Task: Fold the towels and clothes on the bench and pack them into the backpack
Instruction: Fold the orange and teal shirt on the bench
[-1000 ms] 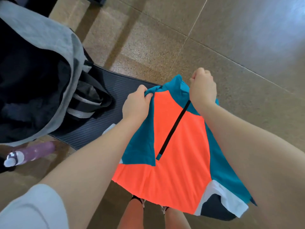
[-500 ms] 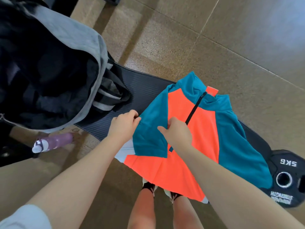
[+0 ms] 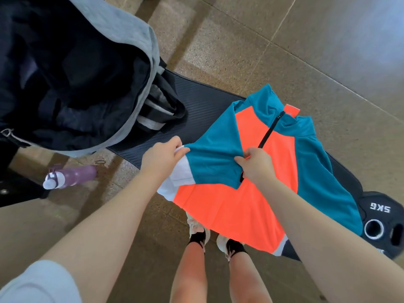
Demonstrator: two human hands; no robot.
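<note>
Orange and teal, the zip-neck shirt (image 3: pixel 251 197) lies spread across the black ribbed tabletop (image 3: pixel 196 110), its lower hem hanging over the near edge. Both arms hide part of it. The left hand (image 3: pixel 161 160) pinches the white-cuffed sleeve end; the right hand (image 3: pixel 256 165) pinches the folded teal sleeve near the zipper. An open backpack (image 3: pixel 72 84), cut off at the top left, sits on the tabletop; its dark contents are hard to make out. One weight plate (image 3: pixel 380 224), partly under the shirt, reads "5KG", with smaller lettering that may be a brand but is illegible.
</note>
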